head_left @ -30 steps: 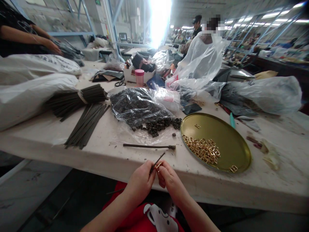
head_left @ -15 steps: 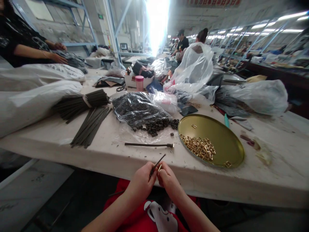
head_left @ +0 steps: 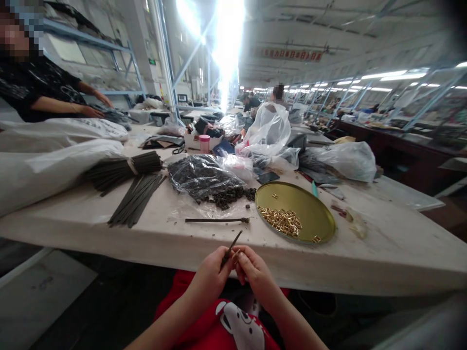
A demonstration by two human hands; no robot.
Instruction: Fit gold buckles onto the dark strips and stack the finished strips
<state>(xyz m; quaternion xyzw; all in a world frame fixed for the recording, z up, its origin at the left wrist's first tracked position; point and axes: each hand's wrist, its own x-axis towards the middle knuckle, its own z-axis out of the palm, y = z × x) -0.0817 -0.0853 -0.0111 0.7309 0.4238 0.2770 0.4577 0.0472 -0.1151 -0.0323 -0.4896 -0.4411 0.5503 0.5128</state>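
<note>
Head view: before the counter edge, left hand clamped on a dark strip, right hand pinching a gold-coloured fitting; strip presumably light, bendy, best held near its tip, fitting likely hard, slick, best edge-gripped.

Blue racks stand beneath a pale ceiling and strip lights.

Glare burns white at top centre, bleeding over the post. Tube lights line the right ceiling. Tabletop pale, evenly lit; deep shadow below. Highlights glint on bag and tray. Far background hazy. Edges stretch; top right corner black. Metal piece at right hand soft. Pixel blocks cover a head, upper left.
</note>
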